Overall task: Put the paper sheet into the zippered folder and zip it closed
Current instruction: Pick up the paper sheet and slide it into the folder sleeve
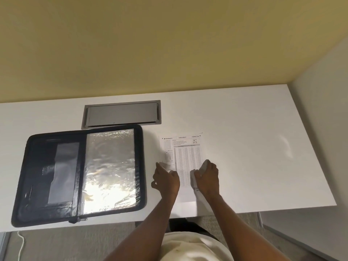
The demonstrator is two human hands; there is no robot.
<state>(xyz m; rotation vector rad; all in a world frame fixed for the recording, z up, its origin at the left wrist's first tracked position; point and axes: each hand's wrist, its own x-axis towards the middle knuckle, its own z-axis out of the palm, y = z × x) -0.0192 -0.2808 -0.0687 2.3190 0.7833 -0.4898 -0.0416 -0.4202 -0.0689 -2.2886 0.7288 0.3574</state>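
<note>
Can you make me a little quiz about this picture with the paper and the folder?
1. True or false: the folder lies open on the desk.
2. The paper lies on which side of the folder: A) left B) right C) on top?
3. How many hands touch the paper?

Key:
1. True.
2. B.
3. Two: the left hand and the right hand hold its side edges.

Black zippered folder [79, 174] with silvery, crinkled, glossy inner sleeve; white paper sheet [185, 157] printed in fine grey grids; white table [254, 147]; grey hatch [121, 114]; mustard-yellow wall [150, 44].
</note>
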